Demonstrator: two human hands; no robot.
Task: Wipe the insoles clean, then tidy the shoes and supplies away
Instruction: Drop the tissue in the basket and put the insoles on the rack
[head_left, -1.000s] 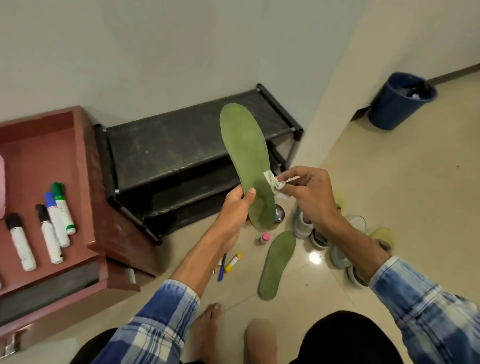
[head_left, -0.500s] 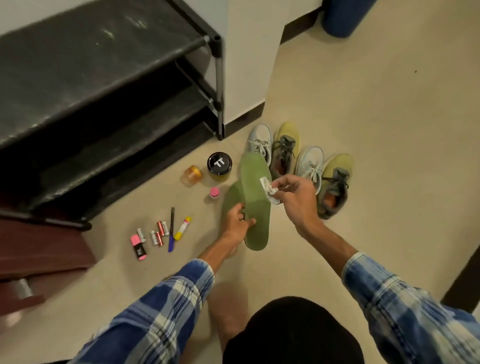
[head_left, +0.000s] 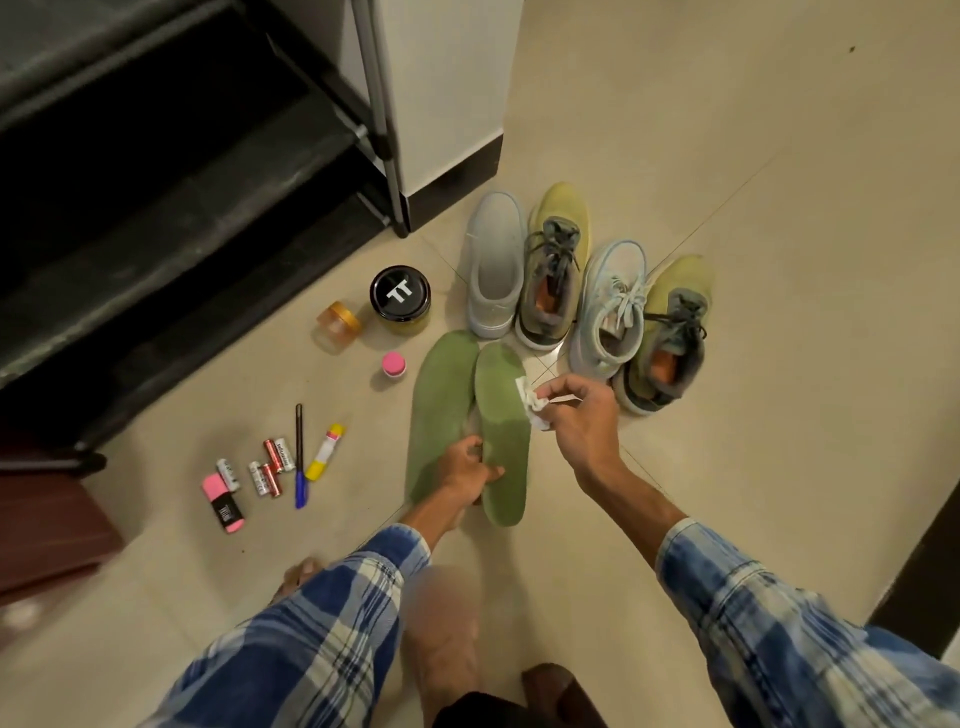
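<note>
Two green insoles lie side by side near the floor. My left hand (head_left: 467, 470) grips the right insole (head_left: 501, 415) at its left edge, low down beside the left insole (head_left: 439, 410). A small crumpled white wipe (head_left: 532, 408) is pinched in my right hand (head_left: 576, 421), just at the right insole's right edge. Just beyond stand several shoes in a row: a grey shoe (head_left: 496, 265), a yellow shoe (head_left: 558, 265), a pale blue shoe (head_left: 610, 306) and a second yellow shoe (head_left: 670, 332).
A black-lidded jar (head_left: 400, 299), an amber jar (head_left: 337, 325) and a pink-capped bottle (head_left: 393, 365) sit left of the insoles. Batteries (head_left: 267, 467), a pen (head_left: 300, 457), a glue stick (head_left: 324, 452) and a pink highlighter (head_left: 223, 501) lie further left. A black shoe rack (head_left: 171, 208) stands at the upper left.
The insole in my left hand has come down from upright in front of the rack to beside the other insole at the floor. My view has tilted down; the wipe stays in my right hand.
</note>
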